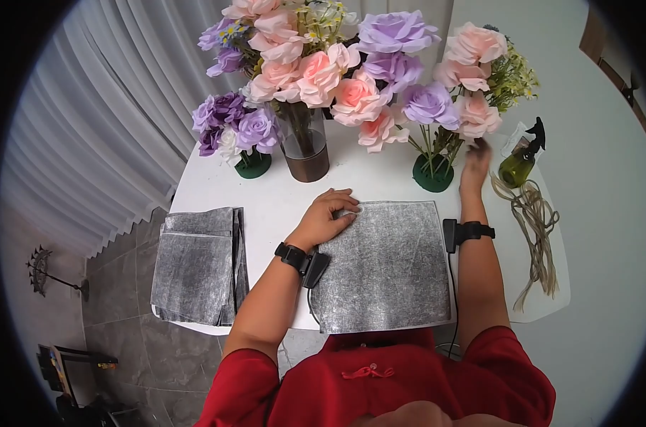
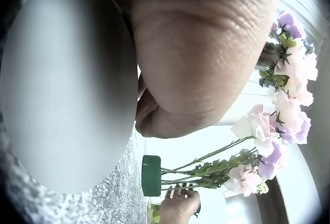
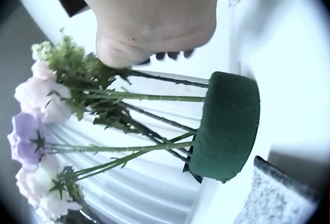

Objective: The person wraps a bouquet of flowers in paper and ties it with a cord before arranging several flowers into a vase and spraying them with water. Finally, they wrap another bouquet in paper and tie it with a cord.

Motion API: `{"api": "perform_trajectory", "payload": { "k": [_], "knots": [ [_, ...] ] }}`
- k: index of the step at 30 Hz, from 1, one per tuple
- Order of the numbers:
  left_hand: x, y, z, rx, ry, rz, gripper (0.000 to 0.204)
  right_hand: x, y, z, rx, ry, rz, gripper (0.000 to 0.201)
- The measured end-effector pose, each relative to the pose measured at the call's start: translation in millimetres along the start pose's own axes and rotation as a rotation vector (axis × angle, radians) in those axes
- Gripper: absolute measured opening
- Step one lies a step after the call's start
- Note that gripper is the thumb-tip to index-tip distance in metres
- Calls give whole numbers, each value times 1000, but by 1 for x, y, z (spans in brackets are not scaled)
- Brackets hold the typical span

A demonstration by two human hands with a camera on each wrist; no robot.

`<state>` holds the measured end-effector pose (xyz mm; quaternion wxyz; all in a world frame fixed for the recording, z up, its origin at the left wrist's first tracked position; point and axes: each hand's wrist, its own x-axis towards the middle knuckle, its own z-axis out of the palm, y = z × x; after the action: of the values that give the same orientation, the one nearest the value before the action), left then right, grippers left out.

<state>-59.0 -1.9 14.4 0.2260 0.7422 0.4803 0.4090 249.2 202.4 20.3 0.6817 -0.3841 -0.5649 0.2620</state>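
Note:
A grey speckled sheet lies flat at the table's front edge. My left hand rests on its upper left corner, fingers relaxed. My right hand is raised beside the right flower arrangement, whose stems stand in a green foam block; its fingertips are partly hidden behind the pink roses. In the right wrist view the hand is beside the leaves and stems above the foam, and whether it touches them cannot be told. The left wrist view shows the left hand very close.
More grey sheets are stacked at the left. Behind stand a small purple arrangement in green foam and a glass vase of roses. On the right are a spray bottle and a bundle of raffia strands.

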Motion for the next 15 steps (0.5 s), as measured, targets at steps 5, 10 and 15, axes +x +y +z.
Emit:
{"api": "perform_trajectory", "payload": {
  "k": [5, 10, 15],
  "knots": [
    [2, 0, 0, 13, -10, 11, 14, -11, -94, 24, 111, 74, -632, 20],
    [0, -5, 2, -22, 18, -5, 14, -60, -160, 63, -259, -391, -596, 33],
    [0, -6, 2, -2, 21, -2, 14, -65, -130, 75, -602, -352, -500, 39]
  ]
}}
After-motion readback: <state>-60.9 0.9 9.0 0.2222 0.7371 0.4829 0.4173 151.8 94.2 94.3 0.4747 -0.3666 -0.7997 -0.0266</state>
